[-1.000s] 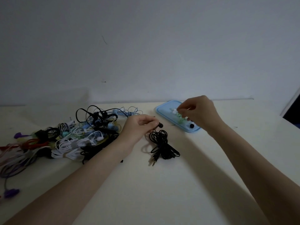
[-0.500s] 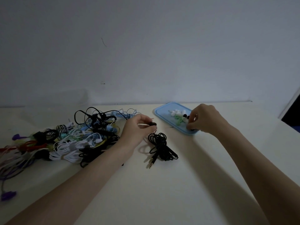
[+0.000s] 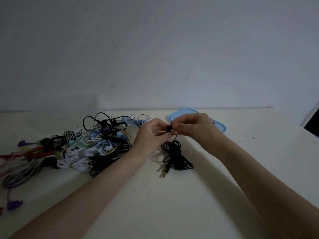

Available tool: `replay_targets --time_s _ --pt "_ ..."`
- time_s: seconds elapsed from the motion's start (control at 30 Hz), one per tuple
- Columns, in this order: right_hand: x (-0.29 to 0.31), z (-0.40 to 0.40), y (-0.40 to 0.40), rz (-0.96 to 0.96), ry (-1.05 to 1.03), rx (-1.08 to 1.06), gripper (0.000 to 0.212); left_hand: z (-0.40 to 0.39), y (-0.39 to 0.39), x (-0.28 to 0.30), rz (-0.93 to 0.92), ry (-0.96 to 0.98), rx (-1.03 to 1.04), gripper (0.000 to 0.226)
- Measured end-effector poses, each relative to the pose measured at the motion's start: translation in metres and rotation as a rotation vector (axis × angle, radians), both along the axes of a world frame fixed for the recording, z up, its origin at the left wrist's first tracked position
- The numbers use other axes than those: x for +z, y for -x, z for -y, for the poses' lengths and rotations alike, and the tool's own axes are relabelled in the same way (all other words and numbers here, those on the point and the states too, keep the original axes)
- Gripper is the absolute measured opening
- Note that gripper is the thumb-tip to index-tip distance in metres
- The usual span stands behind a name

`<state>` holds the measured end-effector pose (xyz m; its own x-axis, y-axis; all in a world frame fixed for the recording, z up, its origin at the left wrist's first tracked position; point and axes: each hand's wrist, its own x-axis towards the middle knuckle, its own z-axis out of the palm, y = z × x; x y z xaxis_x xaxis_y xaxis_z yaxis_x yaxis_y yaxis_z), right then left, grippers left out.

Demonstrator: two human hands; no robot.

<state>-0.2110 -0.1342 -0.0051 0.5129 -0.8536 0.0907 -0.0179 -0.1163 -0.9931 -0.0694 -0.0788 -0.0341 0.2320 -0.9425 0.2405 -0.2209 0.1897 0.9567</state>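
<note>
- Head view: left hand (image 3: 151, 133) and right hand (image 3: 191, 128) together at frame centre, fingertips of both pinching one small black earbud (image 3: 169, 129) held just above the table (image 3: 172, 204).
- Step looks like fitting or seating a tip on the bud; the exact part is too small to tell.
- To do it well: left hand holds the bud steady, right hand pushes straight on and twists lightly. Leave the cord slack so the coil doesn't drag.
- Earbud: black, tiny, mostly hidden by the fingers, with a thin cord dropping toward 6 o'clock.
- Black cable bundle (image 3: 176, 154) lies loosely coiled on the table at 6 o'clock of the hands; jack plugs (image 3: 164, 171) stick out toward 7 o'clock.
- Light blue tray (image 3: 221, 126) sits at 2 o'clock, partly behind the right hand.
- Pile of mixed earphones (image 3: 82, 147) at 9 o'clock.
</note>
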Motion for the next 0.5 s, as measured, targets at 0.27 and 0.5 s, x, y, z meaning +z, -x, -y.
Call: replay_targets --time_s 0.27,0.5 --pt "-0.0027 0.0014 0.0027 0.101 -0.173 0.055 0.013 0.0025 -0.0031 -0.0032 0.137 -0.05 0.067 0.021" --pt "-0.0083 0.0015 -0.0029 -0.049 0.012 0.022 0.014 0.0007 0.0004 -0.0029 0.311 -0.001 0.09 0.025"
